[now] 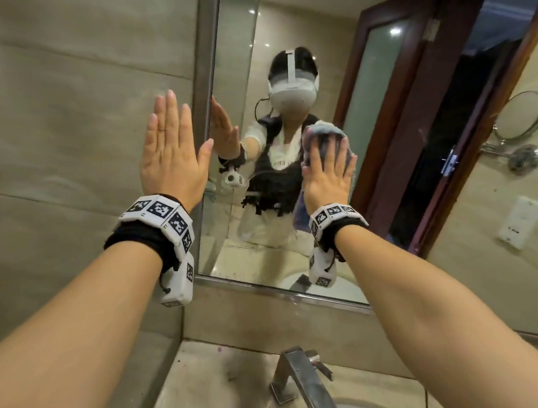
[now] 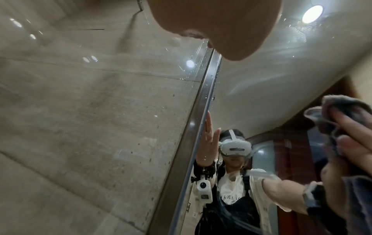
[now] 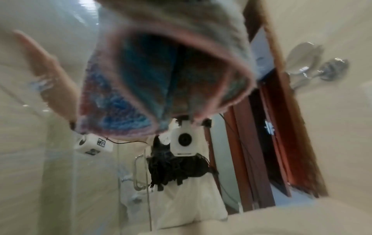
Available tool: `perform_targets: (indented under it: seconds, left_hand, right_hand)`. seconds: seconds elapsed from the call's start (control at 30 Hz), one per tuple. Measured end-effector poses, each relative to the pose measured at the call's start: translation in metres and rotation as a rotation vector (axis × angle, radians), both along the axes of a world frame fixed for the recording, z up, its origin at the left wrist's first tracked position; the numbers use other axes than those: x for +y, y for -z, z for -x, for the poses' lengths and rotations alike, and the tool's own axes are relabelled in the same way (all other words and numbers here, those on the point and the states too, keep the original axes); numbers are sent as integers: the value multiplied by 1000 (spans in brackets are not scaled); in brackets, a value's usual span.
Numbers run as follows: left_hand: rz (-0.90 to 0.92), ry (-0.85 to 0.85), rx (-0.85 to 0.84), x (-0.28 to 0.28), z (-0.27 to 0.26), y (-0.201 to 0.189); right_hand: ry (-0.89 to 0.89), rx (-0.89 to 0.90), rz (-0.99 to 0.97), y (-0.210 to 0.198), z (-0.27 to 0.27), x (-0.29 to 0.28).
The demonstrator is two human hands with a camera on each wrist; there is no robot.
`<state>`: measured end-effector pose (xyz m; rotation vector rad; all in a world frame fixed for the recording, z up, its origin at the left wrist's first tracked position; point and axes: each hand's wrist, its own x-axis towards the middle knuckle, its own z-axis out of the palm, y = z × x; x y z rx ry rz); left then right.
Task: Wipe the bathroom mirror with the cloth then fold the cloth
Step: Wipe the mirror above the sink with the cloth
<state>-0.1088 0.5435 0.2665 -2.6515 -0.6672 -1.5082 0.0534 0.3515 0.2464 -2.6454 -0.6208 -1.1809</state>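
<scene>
— What does the head view give that the wrist views lack?
— Both hands at once: the left hand [image 1: 170,157] flat, fingers straight, on the tiled wall [image 1: 61,123] beside the mirror [image 1: 243,61] frame; the right hand [image 1: 327,170] pressing the bunched cloth [image 1: 323,128] to the glass.
— And the right wrist view?
— The cloth's [image 3: 161,71] blue and pink folds, blurred.
— Nearby?
— A faucet [image 1: 299,378] below, a round shaving mirror [image 1: 516,116] at right.
— Any writing?
— Shirt lettering, reversed, unreadable.

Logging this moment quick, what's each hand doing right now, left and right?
Left hand: open, fingers straight, flat on the wall tile beside the mirror, holding nothing.
Right hand: open, fingers spread, pressing the cloth against the mirror.
</scene>
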Motion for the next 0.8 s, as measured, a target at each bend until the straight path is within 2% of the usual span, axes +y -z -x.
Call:
perform_targets:
  seconds: [0.17,0.27,0.4,0.5,0.63,0.7,0.8]
  left_hand:
    - [10,18,4,0,5,9]
    - [4,-3,44,-1,10,28]
    - [-7,-44,86,-3,14,44]
    - [-38,-68,92,-4,15,47]
    - [-104,-141,136,-5,18,53]
    - [-100,-125,160,-5,19,57]
    - [-126,-118,207,-3,21,67]
  right_hand:
    - [144,-43,-184,13,1,17]
    - [135,26,-212,23,5,34]
    - [139,-10,-153,34,9,61]
    - [-24,-80,13,51,11,80]
    - [-288,-80,398,73,16,111]
    - [-293,-80,516,84,18,122]
    - [-295,-103,588,93,16,124]
